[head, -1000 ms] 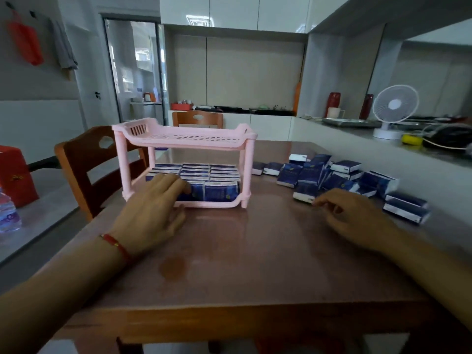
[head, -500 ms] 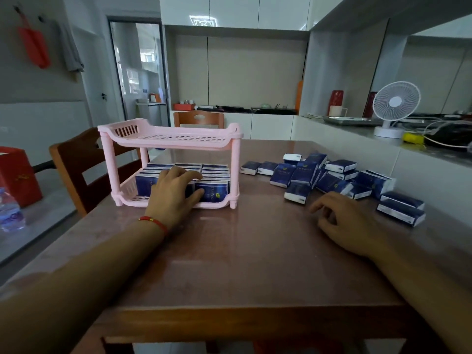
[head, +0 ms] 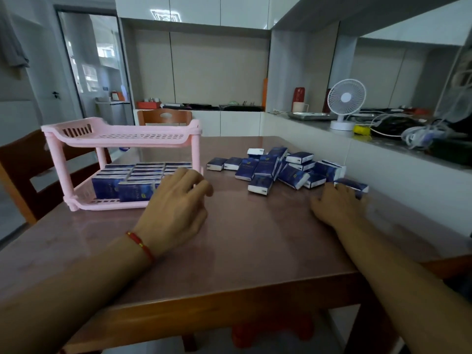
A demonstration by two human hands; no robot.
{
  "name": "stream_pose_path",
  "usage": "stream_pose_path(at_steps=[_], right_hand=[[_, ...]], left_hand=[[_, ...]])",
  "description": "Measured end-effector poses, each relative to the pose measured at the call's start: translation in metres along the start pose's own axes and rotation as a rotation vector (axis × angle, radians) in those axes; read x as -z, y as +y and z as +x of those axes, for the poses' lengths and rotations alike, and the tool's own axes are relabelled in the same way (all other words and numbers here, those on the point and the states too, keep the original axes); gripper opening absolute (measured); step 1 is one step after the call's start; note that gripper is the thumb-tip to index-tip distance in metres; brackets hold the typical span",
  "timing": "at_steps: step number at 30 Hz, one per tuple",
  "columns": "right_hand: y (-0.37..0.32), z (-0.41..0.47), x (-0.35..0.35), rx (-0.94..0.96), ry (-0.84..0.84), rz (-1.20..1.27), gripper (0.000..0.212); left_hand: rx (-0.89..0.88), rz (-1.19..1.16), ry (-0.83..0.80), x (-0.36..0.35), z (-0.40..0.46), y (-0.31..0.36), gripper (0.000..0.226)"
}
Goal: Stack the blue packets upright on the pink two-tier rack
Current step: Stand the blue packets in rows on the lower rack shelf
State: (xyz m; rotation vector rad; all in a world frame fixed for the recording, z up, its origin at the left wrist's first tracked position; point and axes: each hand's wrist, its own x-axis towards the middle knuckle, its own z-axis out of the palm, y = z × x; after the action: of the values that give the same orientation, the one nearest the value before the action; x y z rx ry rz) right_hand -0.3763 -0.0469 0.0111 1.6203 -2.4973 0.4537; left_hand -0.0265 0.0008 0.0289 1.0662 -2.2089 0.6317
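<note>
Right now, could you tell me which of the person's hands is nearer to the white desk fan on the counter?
The right hand. It rests on the table by the loose blue packets, below the white desk fan; the left hand is across the table at the pink two-tier rack.

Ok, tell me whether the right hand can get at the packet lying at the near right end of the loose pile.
Probably yes. The right hand lies on the table with its fingertips already at that packet, and nothing stands between them. Whether the fingers touch it yet, I cannot tell.
</note>
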Motion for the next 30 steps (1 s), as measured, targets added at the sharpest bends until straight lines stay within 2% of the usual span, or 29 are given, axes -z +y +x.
stream_pose_path(at_steps=[2, 5, 8, 11, 14, 16, 20, 22, 26, 28, 30], right_hand=[[-0.004, -0.004, 0.0, 0.011, 0.03, 0.029, 0.05], [-0.011, -0.015, 0.005, 0.159, 0.133, 0.147, 0.049], [-0.012, -0.025, 0.011, 0.333, 0.088, 0.402, 0.054], [-0.014, -0.026, 0.014, 0.317, 0.073, 0.67, 0.029], [-0.009, -0.018, 0.016, 0.209, 0.192, 0.839, 0.017], [0.005, 0.002, 0.021, 0.117, 0.23, 0.762, 0.015], [0.04, 0.051, 0.019, -0.017, 0.127, 0.211, 0.043], [0.047, 0.061, 0.006, -0.054, 0.059, 0.049, 0.049], [0.046, 0.06, -0.01, -0.046, 0.081, -0.047, 0.038], [0.047, 0.056, -0.007, -0.038, 0.094, 0.036, 0.04], [0.051, 0.049, -0.002, -0.02, 0.115, 0.228, 0.054]], left_hand=[[-0.031, -0.088, -0.04, -0.008, 0.012, 0.024, 0.025], [-0.021, -0.225, -0.087, -0.026, 0.035, 0.054, 0.03], [0.103, -0.402, -0.158, -0.047, 0.062, 0.08, 0.032], [0.164, -0.489, -0.208, -0.072, 0.086, 0.098, 0.04], [0.131, -0.499, -0.262, -0.099, 0.097, 0.105, 0.045], [0.113, -0.467, -0.313, -0.111, 0.099, 0.104, 0.046], [0.098, -0.493, -0.341, -0.114, 0.101, 0.101, 0.033], [0.116, -0.535, -0.336, -0.11, 0.102, 0.101, 0.03], [0.188, -0.675, -0.297, -0.107, 0.102, 0.097, 0.032], [0.226, -0.757, -0.251, -0.105, 0.1, 0.093, 0.04], [0.24, -0.825, -0.193, -0.103, 0.097, 0.09, 0.048]])
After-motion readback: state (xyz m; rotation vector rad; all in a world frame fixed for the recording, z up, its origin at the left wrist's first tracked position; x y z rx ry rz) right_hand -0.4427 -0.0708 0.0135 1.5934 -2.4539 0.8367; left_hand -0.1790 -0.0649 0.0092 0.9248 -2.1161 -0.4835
